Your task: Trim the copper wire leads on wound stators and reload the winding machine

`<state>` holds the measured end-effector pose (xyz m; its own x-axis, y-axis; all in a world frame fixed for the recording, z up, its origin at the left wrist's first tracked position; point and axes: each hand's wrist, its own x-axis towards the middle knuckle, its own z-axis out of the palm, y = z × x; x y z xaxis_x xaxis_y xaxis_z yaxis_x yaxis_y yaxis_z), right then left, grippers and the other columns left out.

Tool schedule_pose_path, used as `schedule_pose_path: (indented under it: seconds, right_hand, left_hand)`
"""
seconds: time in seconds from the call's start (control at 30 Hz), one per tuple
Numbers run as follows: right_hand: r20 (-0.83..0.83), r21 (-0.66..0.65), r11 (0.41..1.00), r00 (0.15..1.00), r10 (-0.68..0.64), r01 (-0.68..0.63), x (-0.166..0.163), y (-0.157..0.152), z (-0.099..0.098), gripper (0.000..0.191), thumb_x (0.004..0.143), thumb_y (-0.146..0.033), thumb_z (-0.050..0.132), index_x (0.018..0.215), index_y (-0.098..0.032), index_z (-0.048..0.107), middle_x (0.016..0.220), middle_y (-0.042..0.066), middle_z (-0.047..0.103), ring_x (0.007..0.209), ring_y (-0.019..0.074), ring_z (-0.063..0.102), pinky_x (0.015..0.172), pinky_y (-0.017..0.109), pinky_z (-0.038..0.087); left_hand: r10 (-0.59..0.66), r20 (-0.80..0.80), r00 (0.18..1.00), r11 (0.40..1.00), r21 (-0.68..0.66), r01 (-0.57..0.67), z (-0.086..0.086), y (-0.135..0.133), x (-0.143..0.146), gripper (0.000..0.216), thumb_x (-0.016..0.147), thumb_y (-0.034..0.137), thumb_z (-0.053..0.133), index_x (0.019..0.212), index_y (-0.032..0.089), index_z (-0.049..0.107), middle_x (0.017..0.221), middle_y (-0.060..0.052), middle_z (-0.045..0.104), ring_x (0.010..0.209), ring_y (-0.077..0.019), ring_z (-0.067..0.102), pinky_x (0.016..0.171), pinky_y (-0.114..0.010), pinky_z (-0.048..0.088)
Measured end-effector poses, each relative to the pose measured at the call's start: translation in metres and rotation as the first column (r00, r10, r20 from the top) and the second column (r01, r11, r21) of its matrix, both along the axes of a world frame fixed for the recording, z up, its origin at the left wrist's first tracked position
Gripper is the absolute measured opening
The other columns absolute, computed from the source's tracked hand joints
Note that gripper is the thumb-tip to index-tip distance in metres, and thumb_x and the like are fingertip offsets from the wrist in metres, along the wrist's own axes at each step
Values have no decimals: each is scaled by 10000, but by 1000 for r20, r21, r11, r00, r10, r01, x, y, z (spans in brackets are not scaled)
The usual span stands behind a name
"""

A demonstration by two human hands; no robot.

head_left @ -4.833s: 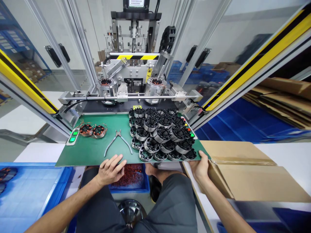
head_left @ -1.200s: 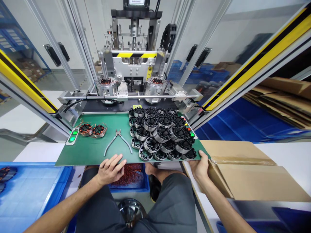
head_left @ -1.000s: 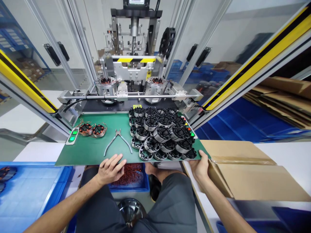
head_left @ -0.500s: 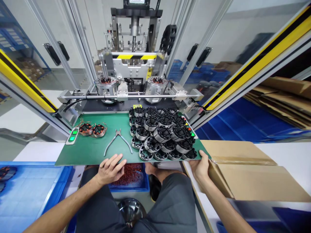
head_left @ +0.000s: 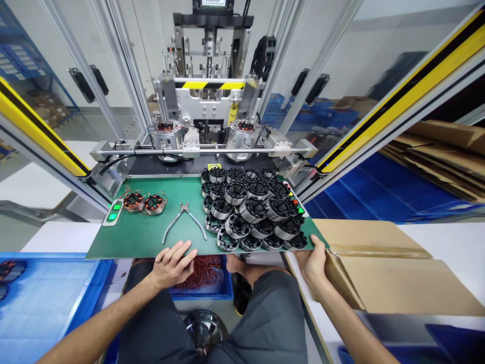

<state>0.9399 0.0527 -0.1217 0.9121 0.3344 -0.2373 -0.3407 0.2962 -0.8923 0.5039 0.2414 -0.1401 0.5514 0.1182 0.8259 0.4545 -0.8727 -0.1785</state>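
My left hand (head_left: 174,264) lies on the front edge of the green worktop (head_left: 125,232), its fingers stretched out and holding nothing. Just beyond those fingertips, cutting pliers (head_left: 184,217) with grey-blue handles rest with the handles spread. My right hand (head_left: 313,259) holds the worktop's right front edge, thumb on top; its other fingers are mostly hidden below. Close to that hand, black-and-silver stator cores (head_left: 253,210) are stacked in rows. Two copper-wound stators (head_left: 154,203) with loose wire ends sit at the left.
Behind the worktop stands a machine with two silver fixtures (head_left: 244,139) and a crossbar (head_left: 212,151). Green-lit buttons (head_left: 112,216) flank the left side. A cardboard box (head_left: 401,278) is at the right, a blue tray (head_left: 41,298) at the left. A blue bin (head_left: 227,290) with reddish scraps sits below.
The machine's striped plate and cable chain have shifted up slightly. Both my hands, the pliers and the stators stay where they were.
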Motion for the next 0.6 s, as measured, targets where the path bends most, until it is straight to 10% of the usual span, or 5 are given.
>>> schedule_pose_path:
  seconds: [0.6]
  right_hand:
    - [6,-1,1000,1000,-11,11,-1,1,1,442,766,-590,824,1094,-293,824,1192,35,906,1369,307,780,1070,411,725]
  left_hand:
    - [12,2,1000,1000,9,-12,3,-1,1,392,1004,357,855,1395,390,844,1321,5,924,1406,-204,763,1407,-374,326]
